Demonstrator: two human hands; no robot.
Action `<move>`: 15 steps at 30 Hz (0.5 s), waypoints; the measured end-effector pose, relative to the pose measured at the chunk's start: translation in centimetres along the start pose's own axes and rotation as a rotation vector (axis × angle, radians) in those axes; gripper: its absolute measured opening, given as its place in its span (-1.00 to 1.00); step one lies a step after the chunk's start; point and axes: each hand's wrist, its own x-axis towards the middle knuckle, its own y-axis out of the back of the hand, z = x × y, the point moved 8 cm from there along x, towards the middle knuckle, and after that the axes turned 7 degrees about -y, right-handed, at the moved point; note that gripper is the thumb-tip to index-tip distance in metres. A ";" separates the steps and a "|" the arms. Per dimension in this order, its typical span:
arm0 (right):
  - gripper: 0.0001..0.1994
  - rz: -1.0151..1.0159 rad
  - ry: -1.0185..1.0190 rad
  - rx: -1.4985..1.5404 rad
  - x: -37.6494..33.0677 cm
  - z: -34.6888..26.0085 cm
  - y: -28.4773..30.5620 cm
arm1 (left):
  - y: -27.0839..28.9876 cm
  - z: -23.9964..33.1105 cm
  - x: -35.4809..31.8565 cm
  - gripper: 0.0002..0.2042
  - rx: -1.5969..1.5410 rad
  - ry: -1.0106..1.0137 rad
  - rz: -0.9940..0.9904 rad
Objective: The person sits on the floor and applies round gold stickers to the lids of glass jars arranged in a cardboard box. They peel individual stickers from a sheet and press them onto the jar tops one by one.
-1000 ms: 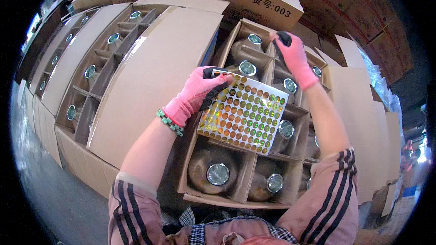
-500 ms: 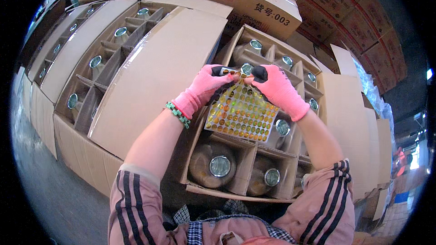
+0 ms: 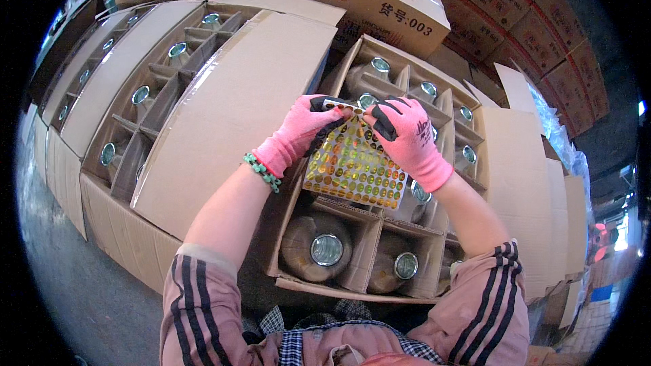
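In front of me hangs a sheet of round gold stickers (image 3: 359, 169), over an open carton (image 3: 369, 289) with cardboard dividers. My left hand (image 3: 308, 129), in a pink glove with black fingertips, pinches the sheet's upper left corner. At the upper edge, my right hand (image 3: 407, 137), gloved the same way, has thumb and finger pinched together; whether a single sticker is between them is too small to tell. Below the sheet, a wide-bodied glass flask (image 3: 327, 249) stands in a carton compartment, its round mouth upward. Another flask (image 3: 405, 266) is to its right.
On the left stands another divided carton (image 3: 129, 230) with flasks, partly covered by a broad flap (image 3: 234, 108). A closed carton (image 3: 366, 0) sits beyond the open one. Stacked cartons (image 3: 522, 20) rise at the far right, near clear plastic wrap (image 3: 559, 135).
The sheet has shifted slightly left and looks flatter near its top. My right hand has turned a little, its back now more in view. My left hand has barely moved.
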 end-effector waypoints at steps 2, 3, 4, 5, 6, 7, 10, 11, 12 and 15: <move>-0.83 0.019 0.018 -0.008 -0.3 0.1 -0.1 | -0.1 0.2 0.0 -0.82 0.039 0.009 0.009; -0.83 0.026 0.040 -0.029 -0.4 0.1 -0.2 | 0.0 0.1 -0.1 -0.83 0.068 0.029 0.018; -0.83 0.034 0.062 -0.050 -0.5 0.1 -0.3 | 0.1 0.0 -0.1 -0.84 0.098 0.049 0.027; -0.83 0.043 0.087 -0.068 -0.5 0.0 -0.4 | 0.2 0.0 0.0 -0.84 0.084 0.039 0.013; -0.82 0.047 0.098 -0.082 -0.5 -0.1 -0.4 | 0.3 -0.2 0.0 -0.83 0.069 0.029 -0.002; -0.81 0.051 0.110 -0.096 -0.6 -0.2 -0.4 | 0.2 -0.2 0.1 -0.83 0.053 0.019 -0.017; -0.78 0.038 0.034 -0.022 -0.5 0.9 -0.4 | 0.0 -0.6 0.3 -0.81 0.081 0.053 -0.003; -0.78 0.030 -0.005 0.032 -0.4 1.3 -0.6 | 0.2 -0.7 0.2 -0.81 0.075 0.060 0.005; -0.81 0.008 -0.090 0.198 -0.1 2.2 -0.7 | 0.4 -0.7 0.2 -0.81 0.069 0.067 0.014; -0.84 0.051 -0.606 0.759 2.5 6.2 -0.5 | 1.2 -0.4 -0.5 -0.81 0.043 0.099 0.046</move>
